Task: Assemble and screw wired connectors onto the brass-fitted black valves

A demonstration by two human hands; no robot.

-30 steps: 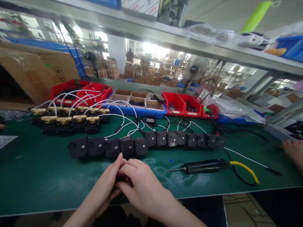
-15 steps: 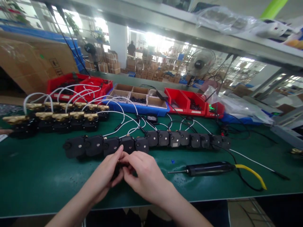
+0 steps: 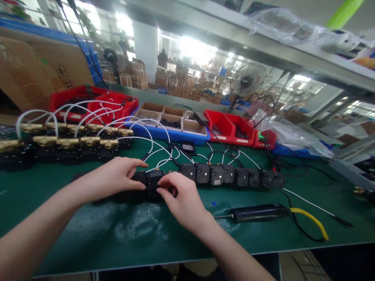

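Note:
A row of black valve actuator boxes [image 3: 216,174] runs across the green bench, with white cables behind it. Over its left part lies my left hand [image 3: 121,175], thumb in front and fingers behind, gripping one black actuator box [image 3: 137,182]. My right hand [image 3: 183,197] is closed in a pinch, thumb and forefinger at the front of the neighbouring black box [image 3: 154,182]; any small part between those fingertips is hidden. To the right of that hand an electric screwdriver [image 3: 259,212] with a yellow-sleeved cord lies flat, its bit pointing left.
Brass-topped valve units [image 3: 68,143] stand in rows at the left. Behind are red bins [image 3: 219,130], a blue divided tray [image 3: 181,136] of small parts and another red bin [image 3: 117,105]. A blue cap-like bit [image 3: 213,203] lies on the bench mat [image 3: 123,234]. A shelf crosses overhead.
My hands were together in front of the row, around a small dark part. They have separated and moved forward onto the boxes, the left hand further left.

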